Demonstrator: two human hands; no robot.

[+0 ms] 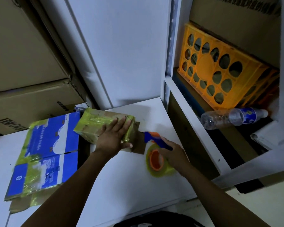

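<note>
A small cardboard parcel [92,124] wrapped in yellow-green tape lies on the white table [115,174]. My left hand [112,136] presses flat on its near end, fingers straight and spread. My right hand [172,153] grips the blue handle of a tape dispenser [154,138] just right of the parcel. The dispenser's blue and orange head points at the parcel's end. Its roll of yellowish tape [156,161] with an orange core hangs below my hand.
A flattened blue and white carton [44,151] with green tape lies at the left. Stacked brown boxes [23,63] rise behind it. At the right, a white shelf [192,118] holds an orange crate [220,71] and a lying plastic bottle [233,117].
</note>
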